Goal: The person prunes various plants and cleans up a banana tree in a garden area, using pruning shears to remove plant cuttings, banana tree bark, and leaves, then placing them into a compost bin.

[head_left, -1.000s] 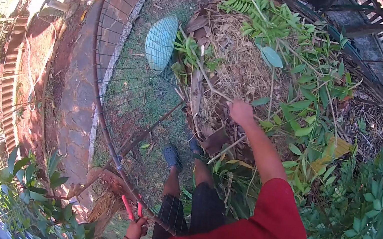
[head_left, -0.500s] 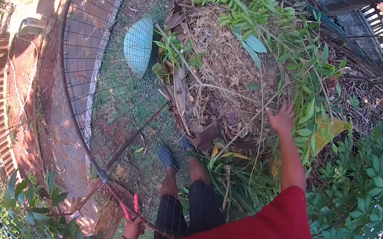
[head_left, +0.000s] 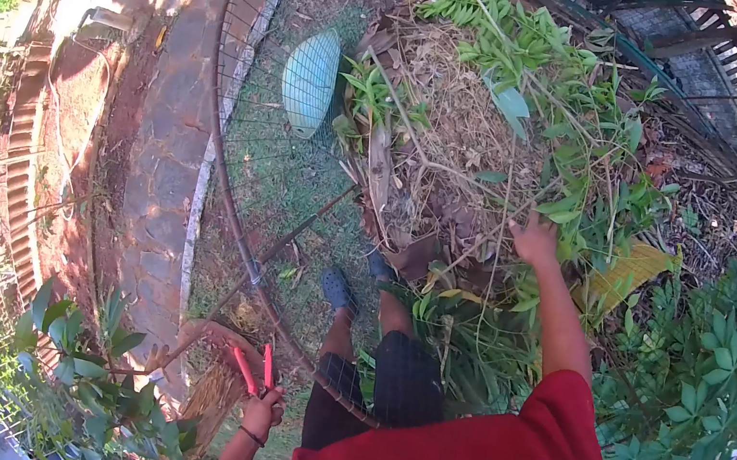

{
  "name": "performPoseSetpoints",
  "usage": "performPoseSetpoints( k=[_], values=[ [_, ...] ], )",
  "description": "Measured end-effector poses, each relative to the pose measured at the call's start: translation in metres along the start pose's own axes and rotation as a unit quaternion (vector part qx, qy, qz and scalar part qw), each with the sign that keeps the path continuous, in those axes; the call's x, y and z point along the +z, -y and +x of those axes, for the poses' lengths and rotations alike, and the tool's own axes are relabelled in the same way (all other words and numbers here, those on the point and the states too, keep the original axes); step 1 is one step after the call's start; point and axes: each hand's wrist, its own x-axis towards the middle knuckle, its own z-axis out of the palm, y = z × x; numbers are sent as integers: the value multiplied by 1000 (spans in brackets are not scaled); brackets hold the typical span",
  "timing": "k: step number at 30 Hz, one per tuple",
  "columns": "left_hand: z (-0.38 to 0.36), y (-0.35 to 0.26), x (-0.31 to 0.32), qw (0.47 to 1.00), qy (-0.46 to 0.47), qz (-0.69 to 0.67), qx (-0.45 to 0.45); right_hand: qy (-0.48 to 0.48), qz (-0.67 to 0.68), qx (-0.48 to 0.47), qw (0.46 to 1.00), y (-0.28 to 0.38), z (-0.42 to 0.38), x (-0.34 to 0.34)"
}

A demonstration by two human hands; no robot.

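My left hand (head_left: 260,413) is wrapped round the red clippers (head_left: 245,370), lower left of centre. My right hand (head_left: 537,243) has left the long stick (head_left: 411,138), now loose on the dry grass (head_left: 474,126), upper centre, and reaches, fingers apart, among leafy branches (head_left: 567,208) right of centre.

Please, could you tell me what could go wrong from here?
The red-handled tool in the left hand could perhaps snag on the curved rim of the wire mesh, which appears close. Bare branches lie near the right hand, which wears no glove, so they might scratch it.
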Motion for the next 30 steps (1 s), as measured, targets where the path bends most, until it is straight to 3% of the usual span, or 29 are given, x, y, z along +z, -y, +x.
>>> performPoseSetpoints(
  k=[3,5,6,8,9,10,12,13,14,17,18,23,26,28,29,30],
  values=[
    [-4,13,-2,1000,6,13,-7,-22,14,-13,1000,8,-20,-10],
    [-6,24,-6,1000,1,18,-7,25,186,-188,964,13,-27,-11],
    [-14,24,-5,1000,-6,4,-6,29,179,-200,963,28,-44,-20],
    [-28,18,0,1000,-4,31,3,254,403,-136,869,62,-99,-49],
    [-28,26,-2,1000,-17,5,24,286,436,-163,838,66,-103,-43],
    [-30,31,-7,999,-24,-12,28,292,423,-176,839,79,-117,-47],
    [-38,42,-15,998,-32,-1,60,280,413,-194,845,108,-148,-55],
    [-46,46,-16,997,-43,-23,53,199,354,-266,874,121,-164,-55],
    [-54,50,-16,996,-55,-50,57,208,336,-287,873,132,-174,-57],
    [-73,79,-26,992,-58,-86,65,106,421,-360,826,183,-218,-69],
    [-78,93,-29,989,-68,-110,65,119,406,-376,824,197,-236,-74],
    [-86,173,-46,973,-128,-162,100,-2,453,-477,753,274,-327,-101],
    [-90,225,-46,957,-163,-226,78,-82,454,-565,684,314,-407,-113],
    [-92,257,-42,950,-140,-249,122,-110,449,-621,633,337,-464,-107],
    [-104,265,-47,965,-124,-194,125,-86,437,-643,623,350,-500,-93],
    [-106,281,-46,957,-135,-222,127,-69,373,-694,612,354,-538,-74]
  ],
)
